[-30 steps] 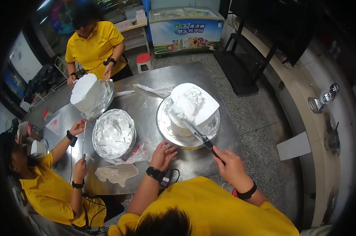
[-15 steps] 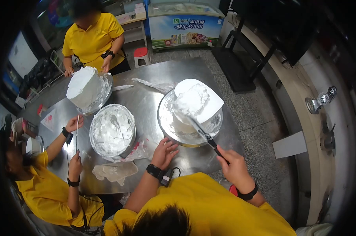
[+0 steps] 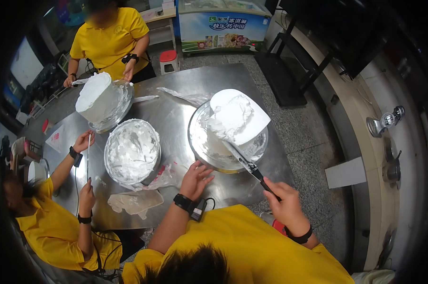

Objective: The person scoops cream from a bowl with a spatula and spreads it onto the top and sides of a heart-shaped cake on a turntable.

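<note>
My right hand (image 3: pixel 287 207) is closed round the black handle of a spatula (image 3: pixel 245 162). The spatula's blade reaches to the lower left of a white, heart-like block (image 3: pixel 257 117) with lumpy white cream (image 3: pixel 232 116) on top. That block stands on a round metal turntable (image 3: pixel 195 135) smeared with cream. At the turntable's near edge is my left hand (image 3: pixel 195 180), fingers apart and holding nothing; whether its fingertips touch the rim I cannot tell.
A cream-covered round (image 3: pixel 132 150) lies left of my turntable, with a crumpled plastic glove (image 3: pixel 136 202) below it. One co-worker (image 3: pixel 111 42) tilts a white block (image 3: pixel 94 98) at the back left. Another co-worker (image 3: pixel 57 227) holds a thin tool (image 3: pixel 88 156) at the left.
The spatula and my right hand have shifted slightly; both hands keep their poses. The far co-worker's hand has moved left, and a blade now shows beside the tilted block.
</note>
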